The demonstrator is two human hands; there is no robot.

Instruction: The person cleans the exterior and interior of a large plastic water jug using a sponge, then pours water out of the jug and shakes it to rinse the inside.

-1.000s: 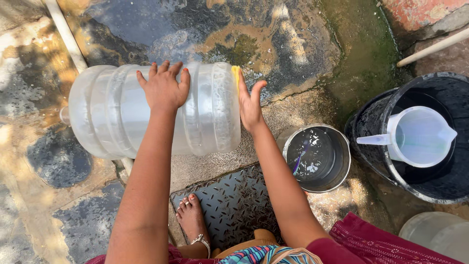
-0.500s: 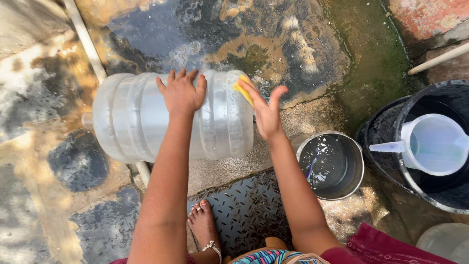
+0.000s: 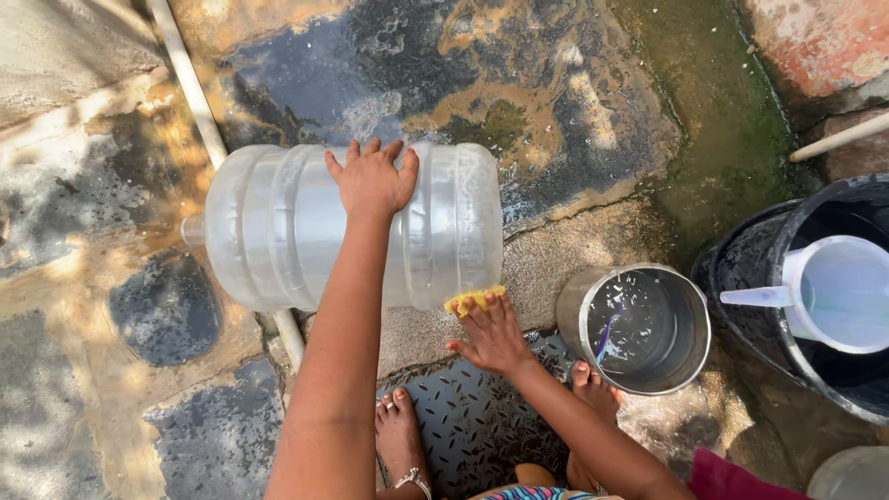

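A large clear plastic water jug (image 3: 278, 227) lies on its side on the wet stone ground, its neck pointing left. My left hand (image 3: 372, 178) rests flat on top of the jug with fingers spread. My right hand (image 3: 493, 331) presses a yellow sponge (image 3: 472, 299) against the lower edge of the jug's base end. My bare feet (image 3: 400, 435) stand on a dark patterned metal plate (image 3: 472, 426) below the jug.
A round steel pot (image 3: 637, 326) holding water sits right of my right hand. Further right, a black bucket (image 3: 741, 268) holds a white plastic jug (image 3: 833, 292). A white pipe (image 3: 199, 97) runs along the ground under the jug. The stone floor is wet and uneven.
My right hand has slid with the sponge from the upper part of the jug's base down to its lower edge. The left hand stays on top.
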